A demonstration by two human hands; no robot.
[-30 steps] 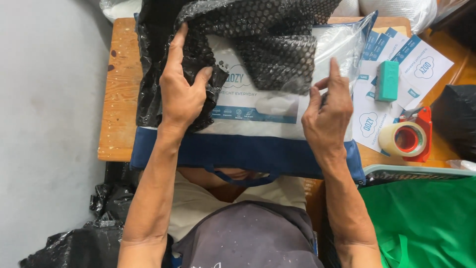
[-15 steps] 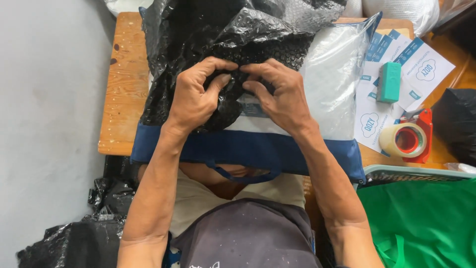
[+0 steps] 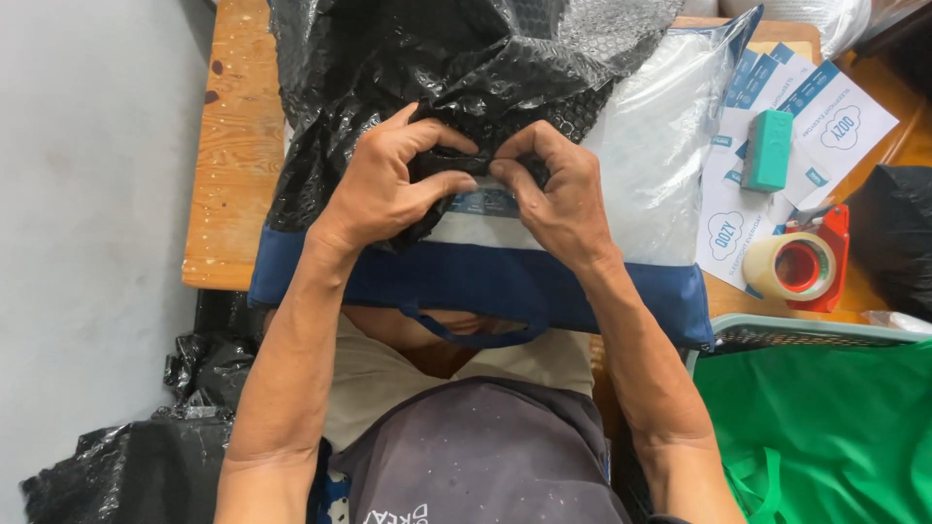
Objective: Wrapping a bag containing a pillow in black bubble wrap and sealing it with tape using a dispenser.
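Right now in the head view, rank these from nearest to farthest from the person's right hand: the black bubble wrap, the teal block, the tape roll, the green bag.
1. Black bubble wrap: pinched in the right hand, at the table's middle.
2. Teal block: to the right, on the printed sheets.
3. Tape roll: right table edge, slightly farther than the block.
4. Green bag: lower right, off the table.
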